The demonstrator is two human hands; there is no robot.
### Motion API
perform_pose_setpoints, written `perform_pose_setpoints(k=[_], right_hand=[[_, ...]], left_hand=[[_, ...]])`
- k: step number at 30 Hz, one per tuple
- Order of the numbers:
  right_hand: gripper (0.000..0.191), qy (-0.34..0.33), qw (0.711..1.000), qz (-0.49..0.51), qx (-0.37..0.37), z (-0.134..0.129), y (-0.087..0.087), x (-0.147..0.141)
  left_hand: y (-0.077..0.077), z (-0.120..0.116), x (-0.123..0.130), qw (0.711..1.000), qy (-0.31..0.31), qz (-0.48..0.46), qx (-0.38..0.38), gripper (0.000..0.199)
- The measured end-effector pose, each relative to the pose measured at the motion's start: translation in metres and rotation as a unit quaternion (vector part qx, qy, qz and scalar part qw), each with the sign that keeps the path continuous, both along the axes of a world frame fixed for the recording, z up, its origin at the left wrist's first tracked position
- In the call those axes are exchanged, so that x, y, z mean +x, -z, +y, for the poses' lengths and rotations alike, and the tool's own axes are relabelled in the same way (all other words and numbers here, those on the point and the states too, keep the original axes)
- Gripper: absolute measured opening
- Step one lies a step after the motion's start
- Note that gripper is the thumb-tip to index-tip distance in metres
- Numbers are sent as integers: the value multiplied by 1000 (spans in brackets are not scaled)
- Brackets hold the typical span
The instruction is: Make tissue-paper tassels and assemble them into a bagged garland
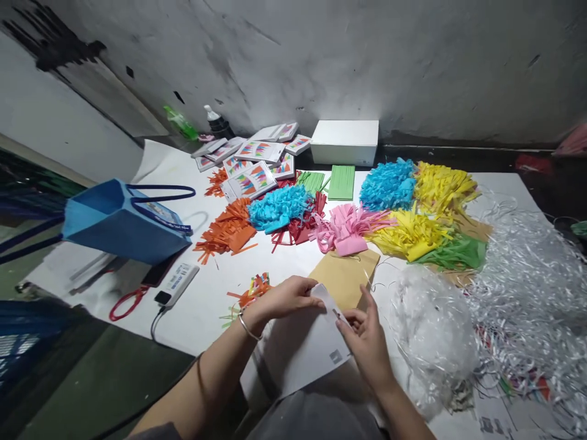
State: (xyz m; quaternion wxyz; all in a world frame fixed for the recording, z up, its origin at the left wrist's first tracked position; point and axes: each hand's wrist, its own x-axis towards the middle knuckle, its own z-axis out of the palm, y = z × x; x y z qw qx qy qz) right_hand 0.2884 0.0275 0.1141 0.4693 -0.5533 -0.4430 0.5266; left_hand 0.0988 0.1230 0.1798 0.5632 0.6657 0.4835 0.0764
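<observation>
A white flat packet (302, 351) with a small grey printed square near its lower right corner is tilted close to my body. My left hand (293, 296) pinches its upper edge between thumb and fingers. At the right edge of the packet, my right hand (364, 333) holds it with the thumb in front, the index finger raised. Just beyond both hands lies a tan envelope (343, 275) on the white table. A small orange paper bundle (257, 290) rests behind my left wrist.
Blue (279, 208), orange (229, 229), pink (348, 229) and yellow (408, 235) fringed bundles lie ahead. Behind them are printed packets (252, 180) and a white box (343, 143). A blue bag (123, 226) and power strip (178, 286) stand left; clear plastic (431, 336) and silvery strands (532, 293) right.
</observation>
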Motion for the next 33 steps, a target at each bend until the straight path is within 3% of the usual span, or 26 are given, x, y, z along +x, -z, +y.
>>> perform_pose_setpoints(k=[2,4,5,7,10,12,17,23,33], right_hand=[[64,62,993,-72,73,7,-10,14],[34,143,966,-154,151,11,-25,24],[19,148,960,-166,172,12,-33,25],[10,69,977,-114,164,12,-50,21],[12,-92,993,-17,70,13,-70,2],[14,-114,992,-30,35,16,-77,-12],[12,-96,982,-140,84,17,-78,-32],[7,-67,970,-195,131,9,-79,-42],[14,-13,917,-331,225,1,-67,-53]], left_hand=[[-13,0,-13,999,-19,-28,-23,40],[-20,-2,-22,996,-68,-53,-22,42],[-22,-4,-25,994,-88,-63,-17,43],[-25,-7,-27,991,-105,-79,-4,42],[-31,-12,-28,991,-103,-84,28,40],[-35,-15,-28,991,-97,-76,55,39],[-41,-20,-34,989,-92,-64,98,34],[-42,-25,-40,988,-89,-84,99,31],[-37,-24,-40,987,-77,-121,77,33]])
